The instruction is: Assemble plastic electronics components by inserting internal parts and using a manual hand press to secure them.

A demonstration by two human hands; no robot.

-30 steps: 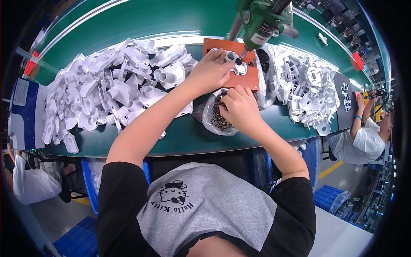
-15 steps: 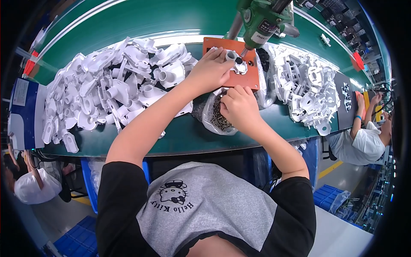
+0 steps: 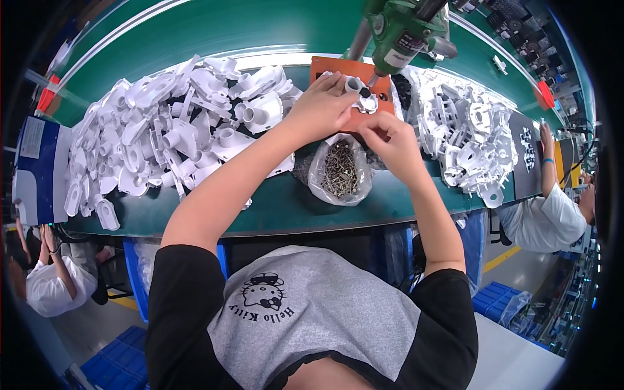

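My left hand (image 3: 324,108) is closed on a white plastic part (image 3: 368,104) with a round tube, which sits on the orange fixture plate (image 3: 325,63). Its fingers wrap the part's left side and hide some of it. Beside the plate's lower right edge, my right hand (image 3: 394,144) has thumb and index finger pinched together; whatever is between them is too small to make out. Just below lies an open clear plastic bag of screws (image 3: 341,170). Over the plate, the green machine head (image 3: 406,39) points its bit (image 3: 374,79) down near the white part.
A big heap of white tubed parts (image 3: 175,130) covers the bench at left. Flat white parts (image 3: 468,140) are piled at right, beside a dark mat (image 3: 525,153) with small pieces. Co-workers (image 3: 543,214) sit at both sides. A blue-and-white box (image 3: 40,169) stands far left.
My right hand has come up out of the screw bag and moved right, toward the plate, uncovering the screws. My left hand stays on the white part. The right co-worker's arm has shifted.
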